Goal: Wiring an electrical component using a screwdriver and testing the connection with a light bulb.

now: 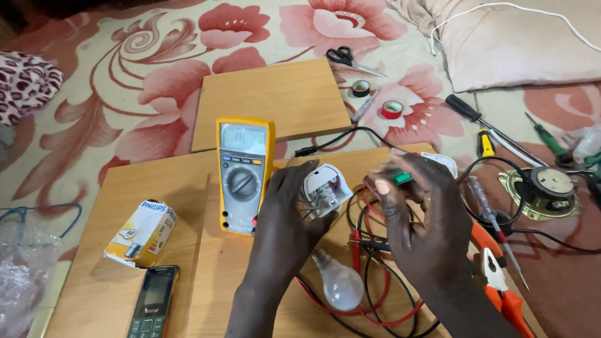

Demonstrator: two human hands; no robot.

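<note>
My left hand (pixel 285 222) grips a white lamp holder (pixel 325 186) with exposed wiring, pressing it against the wooden board (pixel 206 263). Just right of it, my right hand (pixel 419 219) is raised and holds a small green object (pixel 400 177) at the fingertips; it is blurred. A yellow multimeter (pixel 243 174) stands left of my left hand, its dial and display facing up. A frosted light bulb (pixel 338 281) lies on the board between my wrists, among red and black test leads (pixel 369 275).
A bulb carton (pixel 143 233) and a keypad phone (pixel 153 302) lie at the lower left. Orange pliers (pixel 501 281), screwdrivers (pixel 494 219), a speaker (pixel 548 191), tape rolls (pixel 392 109), scissors (pixel 350 59) and a cushion (pixel 519 40) lie to the right and back on the floral cloth.
</note>
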